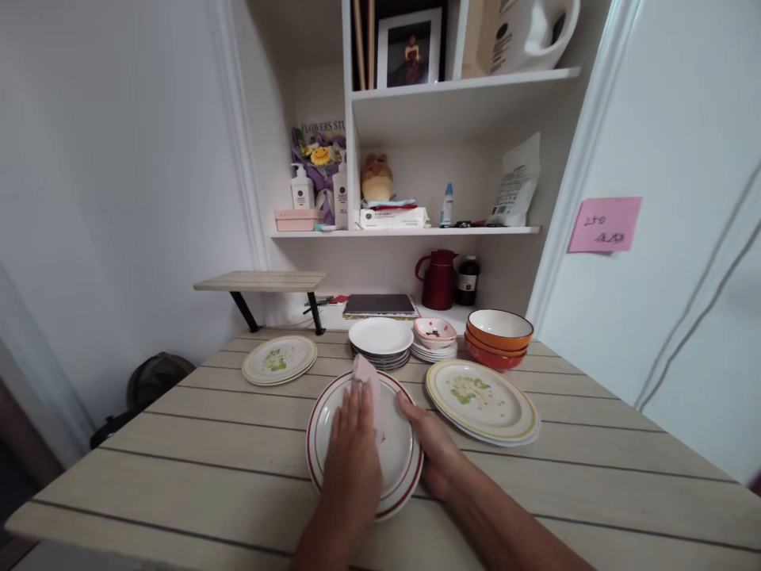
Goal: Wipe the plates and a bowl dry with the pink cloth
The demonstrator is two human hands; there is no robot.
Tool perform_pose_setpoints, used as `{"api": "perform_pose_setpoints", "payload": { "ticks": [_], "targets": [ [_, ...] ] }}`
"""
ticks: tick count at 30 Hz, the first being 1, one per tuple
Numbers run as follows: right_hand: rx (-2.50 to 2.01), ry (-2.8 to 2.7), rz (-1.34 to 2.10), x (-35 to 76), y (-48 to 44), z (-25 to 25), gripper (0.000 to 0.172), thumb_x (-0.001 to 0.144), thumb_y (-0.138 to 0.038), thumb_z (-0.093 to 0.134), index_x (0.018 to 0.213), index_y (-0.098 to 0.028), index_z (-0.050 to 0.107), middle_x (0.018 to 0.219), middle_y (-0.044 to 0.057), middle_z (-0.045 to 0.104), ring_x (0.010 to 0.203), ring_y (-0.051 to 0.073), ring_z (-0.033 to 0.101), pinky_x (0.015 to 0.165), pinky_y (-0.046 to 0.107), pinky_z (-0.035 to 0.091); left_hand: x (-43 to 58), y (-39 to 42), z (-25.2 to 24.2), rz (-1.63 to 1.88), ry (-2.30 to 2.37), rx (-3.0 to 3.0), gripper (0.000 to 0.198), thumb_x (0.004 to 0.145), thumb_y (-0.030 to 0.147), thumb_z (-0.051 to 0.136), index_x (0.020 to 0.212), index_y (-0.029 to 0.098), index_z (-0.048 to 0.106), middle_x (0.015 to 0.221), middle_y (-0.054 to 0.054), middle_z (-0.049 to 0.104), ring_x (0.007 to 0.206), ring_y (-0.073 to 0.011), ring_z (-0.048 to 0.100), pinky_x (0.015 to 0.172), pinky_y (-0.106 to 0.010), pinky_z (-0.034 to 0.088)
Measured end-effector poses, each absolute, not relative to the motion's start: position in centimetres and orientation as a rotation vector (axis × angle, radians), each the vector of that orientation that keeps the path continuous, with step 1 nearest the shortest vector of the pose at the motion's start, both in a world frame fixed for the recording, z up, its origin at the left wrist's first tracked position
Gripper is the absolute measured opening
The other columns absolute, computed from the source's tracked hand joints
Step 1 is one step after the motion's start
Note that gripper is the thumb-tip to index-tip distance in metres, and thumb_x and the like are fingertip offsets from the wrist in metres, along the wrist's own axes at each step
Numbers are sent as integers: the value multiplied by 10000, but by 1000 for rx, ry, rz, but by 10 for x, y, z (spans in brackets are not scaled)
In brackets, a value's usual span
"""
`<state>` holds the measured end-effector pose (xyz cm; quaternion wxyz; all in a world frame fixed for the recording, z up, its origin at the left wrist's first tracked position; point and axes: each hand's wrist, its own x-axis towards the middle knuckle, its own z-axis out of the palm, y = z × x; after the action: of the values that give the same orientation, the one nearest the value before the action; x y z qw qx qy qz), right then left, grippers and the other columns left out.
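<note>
Cloth (369,379) lies under the left hand (352,458), fingers flat, its length running near-to-far on the plate (399,461); the right hand (438,454) clasps the rim.

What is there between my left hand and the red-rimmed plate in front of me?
A pink cloth lies under the left hand, between its fingers and the face of the red-rimmed plate. The right hand touches the plate's right rim directly, with nothing visible between.

Red-rimmed white ceramic plate (399,454) lies front-centre on slatted wooden table (178,468), pink cloth (369,385) on it. Yellow-rimmed floral plate (481,400) just right; stacked orange bowls (498,337) behind that; plain white plate stack (380,339) behind centre.
</note>
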<state>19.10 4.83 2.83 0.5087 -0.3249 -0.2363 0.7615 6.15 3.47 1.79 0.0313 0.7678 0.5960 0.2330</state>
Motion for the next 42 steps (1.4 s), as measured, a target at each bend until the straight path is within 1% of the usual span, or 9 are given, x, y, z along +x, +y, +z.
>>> {"api": "perform_pose_setpoints", "payload": {
  "ticks": [5, 10, 15, 19, 24, 27, 34, 39, 42],
  "targets": [
    [-842, -520, 1822, 193, 51, 26, 428, 912, -419, 566, 1216, -121, 616, 1028, 127, 755, 923, 231, 728, 939, 382, 518, 76, 20, 9, 696, 1679, 2537, 700, 854, 10, 264, 1521, 180, 142, 1581, -104, 211, 1470, -235, 157, 1170, -507, 243],
    [-789, -512, 1841, 193, 53, 26, 417, 929, -397, 537, 1196, -86, 612, 986, 142, 761, 913, 231, 729, 940, 387, 517, 50, -8, -10, 570, 1775, 2566, 759, 812, -11, 278, 1499, 305, 218, 1547, -23, 306, 1441, -230, 272, 1134, -596, 272],
    [-788, -584, 1858, 191, 50, 28, 421, 914, -410, 562, 1168, -79, 621, 984, 159, 758, 918, 243, 729, 949, 409, 510, 16, -12, -9, 470, 2088, 2435, 559, 924, 195, 296, 1483, 193, 302, 1534, -99, 314, 1426, -286, 310, 1116, -681, 188],
    [-765, -613, 1882, 191, 48, 29, 431, 914, -423, 563, 1151, -69, 628, 975, 168, 757, 926, 247, 727, 959, 410, 503, 11, -1, -10, 593, 2213, 2387, 552, 936, 234, 312, 1471, 99, 318, 1528, -161, 331, 1418, -299, 329, 1129, -660, 180],
    [-804, -576, 1889, 190, 46, 31, 433, 926, -411, 542, 1157, -54, 623, 955, 176, 758, 899, 253, 733, 956, 417, 504, 2, 4, -24, 893, 1939, 2522, 583, 939, 310, 393, 1483, 118, 306, 1545, -164, 337, 1431, -299, 299, 1092, -528, 375],
    [-833, -560, 1895, 188, 45, 31, 434, 925, -422, 541, 1145, -58, 628, 938, 173, 760, 866, 257, 738, 948, 424, 508, -7, 2, -28, 1067, 1827, 2568, 564, 936, 306, 427, 1468, 145, 331, 1542, -159, 356, 1423, -281, 321, 1080, -484, 411],
    [-809, -552, 1938, 188, 45, 29, 441, 907, -438, 569, 1125, -61, 637, 909, 173, 762, 877, 261, 736, 944, 426, 509, -15, 5, -23, 1065, 1887, 2719, 337, 835, 274, 612, 1167, 240, 668, 1236, -112, 660, 1125, -283, 616, 918, -448, 529],
    [-842, -558, 1922, 188, 45, 31, 445, 911, -441, 558, 1130, -61, 632, 917, 175, 762, 874, 260, 736, 945, 429, 508, -12, -1, -1, 1090, 2127, 2706, 178, 781, 282, 688, 932, 340, 762, 1421, -73, 536, 1318, -418, 420, 1024, -702, 319],
    [-866, -555, 1909, 188, 45, 31, 434, 911, -431, 559, 1136, -67, 629, 932, 169, 762, 858, 259, 738, 946, 431, 507, -19, 4, 1, 1064, 1911, 2727, 185, 837, 312, 624, 960, 293, 761, 1343, -88, 606, 1236, -347, 533, 981, -575, 466]
  ]
}}
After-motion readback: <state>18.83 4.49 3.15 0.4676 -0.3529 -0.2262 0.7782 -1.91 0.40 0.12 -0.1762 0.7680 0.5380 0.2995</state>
